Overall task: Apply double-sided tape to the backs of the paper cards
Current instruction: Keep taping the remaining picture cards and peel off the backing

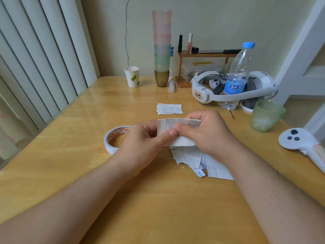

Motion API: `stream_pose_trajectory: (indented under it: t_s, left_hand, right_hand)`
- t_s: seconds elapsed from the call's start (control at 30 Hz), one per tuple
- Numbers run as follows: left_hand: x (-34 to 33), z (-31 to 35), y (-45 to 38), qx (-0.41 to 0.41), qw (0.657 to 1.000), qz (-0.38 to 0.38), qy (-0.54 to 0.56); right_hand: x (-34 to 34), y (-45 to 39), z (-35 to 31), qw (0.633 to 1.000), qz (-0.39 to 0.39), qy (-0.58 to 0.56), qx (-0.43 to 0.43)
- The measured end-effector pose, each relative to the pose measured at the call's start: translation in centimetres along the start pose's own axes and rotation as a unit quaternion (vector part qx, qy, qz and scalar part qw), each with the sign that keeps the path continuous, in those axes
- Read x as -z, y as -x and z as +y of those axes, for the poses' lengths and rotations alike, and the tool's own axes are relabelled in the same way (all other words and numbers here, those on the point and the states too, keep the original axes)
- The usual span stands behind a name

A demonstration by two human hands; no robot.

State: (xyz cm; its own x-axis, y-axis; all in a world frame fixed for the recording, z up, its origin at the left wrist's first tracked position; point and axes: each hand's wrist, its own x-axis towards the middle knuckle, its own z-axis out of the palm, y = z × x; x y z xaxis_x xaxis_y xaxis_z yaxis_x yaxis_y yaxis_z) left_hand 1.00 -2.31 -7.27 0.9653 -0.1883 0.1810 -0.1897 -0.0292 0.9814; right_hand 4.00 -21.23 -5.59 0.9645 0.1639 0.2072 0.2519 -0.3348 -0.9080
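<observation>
A printed paper card (175, 124) is held up above the wooden table (70, 155), pinched from both sides. My left hand (144, 143) grips its left lower part with thumb on top. My right hand (207, 136) pinches its right side, thumb meeting the left thumb at the card's middle. A roll of double-sided tape (115, 136) lies flat just left of my left hand. A loose pile of cut paper cards (197, 161) lies under my right hand. A small neat stack of cards (169, 108) sits further back.
A green textured cup (265, 115), a water bottle (237, 76) and a white headset (228, 88) stand at the right. A white controller (302, 143) lies at the right edge. A tower of stacked cups (162, 46) and a paper cup (132, 76) stand at the back.
</observation>
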Motion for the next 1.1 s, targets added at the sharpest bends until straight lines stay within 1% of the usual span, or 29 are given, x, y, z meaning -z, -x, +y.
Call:
stream_pose_trajectory:
  t_s: [0.13, 0.27, 0.5, 0.6, 0.7, 0.8, 0.9, 1.0, 1.1]
  left_hand:
    - [0.1, -0.2, -0.3, -0.006, 0.999, 0.021, 0.030]
    - [0.2, -0.3, -0.4, -0.001, 0.998, 0.027, 0.055]
    - [0.0, -0.5, -0.5, 0.006, 0.995, 0.009, 0.096]
    - [-0.2, -0.7, -0.4, 0.003, 0.995, 0.010, 0.099]
    - [-0.4, -0.8, -0.4, 0.002, 0.996, 0.042, 0.074]
    - [-0.2, -0.6, -0.4, -0.019, 0.996, 0.085, 0.006]
    - [-0.2, -0.7, -0.2, -0.031, 0.993, 0.097, -0.053]
    - [-0.3, -0.6, -0.2, -0.035, 0.989, 0.099, -0.104]
    - [-0.5, 0.2, -0.2, -0.040, 0.988, 0.112, -0.102]
  right_hand:
    - [0.2, 0.3, -0.5, 0.994, -0.043, -0.099, -0.023]
    - [-0.1, 0.2, 0.0, 0.996, -0.046, -0.070, -0.017]
    - [-0.8, 0.0, 0.4, 0.996, -0.021, -0.087, -0.003]
    - [-0.6, 0.0, 0.3, 0.993, -0.037, -0.113, -0.017]
    - [-0.1, -0.1, 0.3, 0.991, -0.045, -0.117, -0.042]
    - [0.2, -0.3, 0.4, 0.993, -0.037, -0.100, -0.042]
    - [0.5, -0.1, 0.2, 0.994, -0.045, -0.093, -0.044]
    - [0.4, 0.0, 0.5, 0.997, -0.003, -0.064, -0.049]
    - [0.2, -0.2, 0.7, 0.997, 0.049, -0.029, -0.048]
